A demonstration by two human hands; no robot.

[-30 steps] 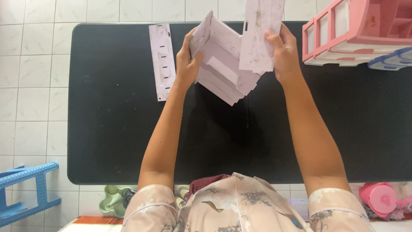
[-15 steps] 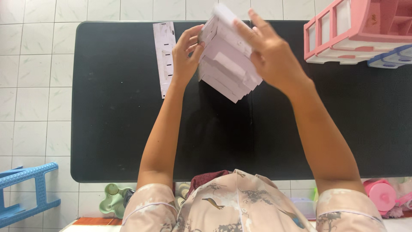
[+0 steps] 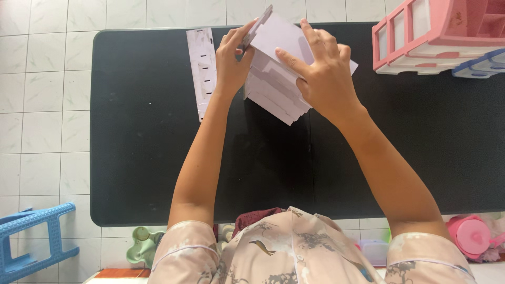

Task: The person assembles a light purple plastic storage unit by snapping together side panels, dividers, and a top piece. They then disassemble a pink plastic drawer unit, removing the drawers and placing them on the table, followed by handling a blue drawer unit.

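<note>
Above the far middle of the black table, both my hands hold a white stepped cardboard piece made of several layered panels. My left hand grips its left edge, thumb and fingers pinched on a raised flap. My right hand lies spread over its top and right side, fingers pressing on the upper panel. A long white card strip with small slots lies flat on the table just left of my left hand.
A pink and white plastic drawer rack with a blue part stands at the table's far right corner. On the tiled floor are a blue plastic stool at the near left, a green toy and a pink container.
A second white sheet that my right hand held up beside the piece has been brought down onto it. My right hand moved left and now lies over the piece's top.
</note>
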